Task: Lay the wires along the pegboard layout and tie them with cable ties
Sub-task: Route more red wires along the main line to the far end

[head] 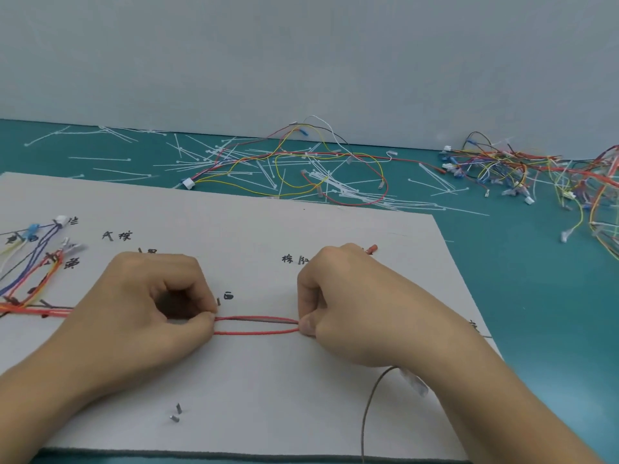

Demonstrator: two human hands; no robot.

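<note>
- Head view, nearest me: a brown wire (pixel 370 410) runs from under my right wrist and off the near edge of the pegboard (pixel 301 380). A clear-sleeved terminal (pixel 417 386) lies just beside it.
- Two short pegs (pixel 176 412) sit near the front edge, left of centre.
- My left hand (pixel 147 306) pinches the red wires (pixel 256 329) between thumb and forefinger, with the other fingers curled in.
- My right hand (pixel 351 306) pinches the same wires at the other end, thumb tip against them.
- Between the pinches, two red strands bow apart. The upper one seems to have a darker wire alongside it.
- The span lies low over the board, between the hands and touching both.
- A small peg (pixel 218 301) stands just beside my left fingertips, on the far side of the run.
- Left of my left hand, red strands lead towards the multicolour bundle (pixel 30 293) laid on the board.
- My read of the step: I'm dressing this stretch straight before tying it.
- To do it well:
  - pull evenly from both pinches so the strands close up;
  - seat the run against the peg;
  - avoid dragging the bundle sideways.
- The cable ties (pixel 234 162) are scattered on the teal table (pixel 536 296) beyond the board, well apart from both hands.
- One hand must let go to fetch a tie, and I expect the strands to spring apart then.
- A loose harness (pixel 301 169) lies among the ties, and a harness pile (pixel 536 172) sits far right.
</note>
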